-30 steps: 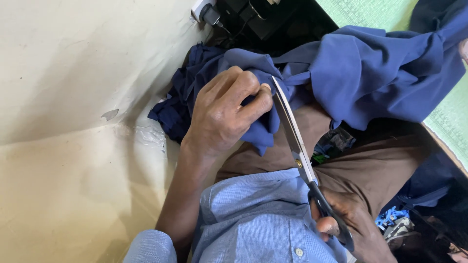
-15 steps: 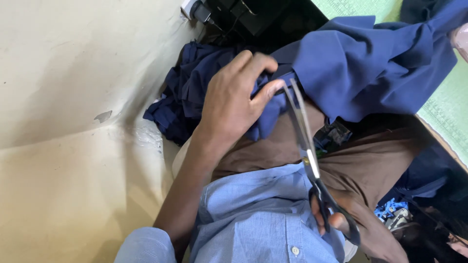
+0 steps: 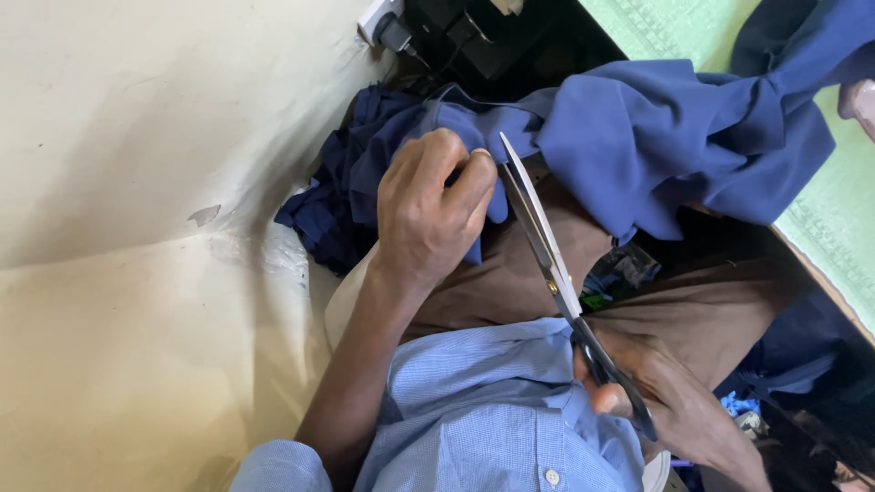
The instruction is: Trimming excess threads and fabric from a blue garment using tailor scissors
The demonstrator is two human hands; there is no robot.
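My left hand [image 3: 428, 214] is closed on a fold of blue fabric [image 3: 656, 137] that drapes from the green table down over my lap. My right hand [image 3: 679, 410] grips the black handles of a pair of long scissors [image 3: 547, 260] low at the right. The silver blades point up towards the fabric and lie together, their tip right beside my left fingers. My light blue shirt [image 3: 492, 410] hides part of the right hand.
A cream wall [image 3: 137, 182] fills the left side. A white socket with a black plug [image 3: 383, 23] sits at the top. Darker blue cloth [image 3: 333, 196] is heaped beside my brown trousers [image 3: 510, 287]. A green table top [image 3: 820, 219] runs along the right.
The scissor blades were apart at the fabric edge half a second ago and now lie together. My left hand has regripped the fold and curled its fingers tighter.
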